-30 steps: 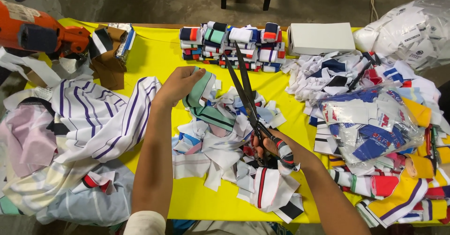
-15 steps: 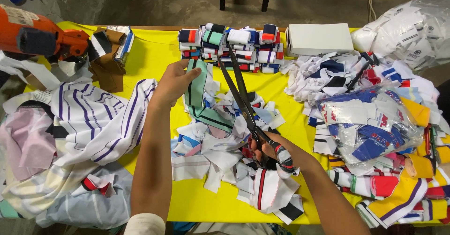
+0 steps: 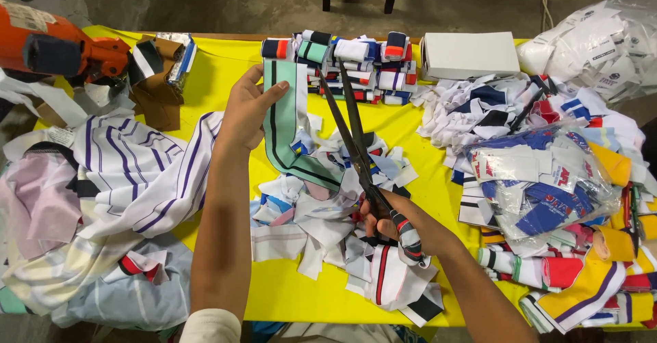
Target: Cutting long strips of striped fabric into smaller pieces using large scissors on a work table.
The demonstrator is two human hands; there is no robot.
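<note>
Hands grip apart: left (image 3: 248,110) pinches green strip (image 3: 287,127), right (image 3: 397,223) clasps scissors (image 3: 352,134) below white box (image 3: 469,54).

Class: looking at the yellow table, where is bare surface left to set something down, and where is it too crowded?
Bare yellow table shows between the cardboard piece and the rolled collar stack, above the left hand. Another strip runs along the near edge, under the scrap pile. The right side, around the plastic bag, is crowded; so is the left, under the striped cloth.
</note>
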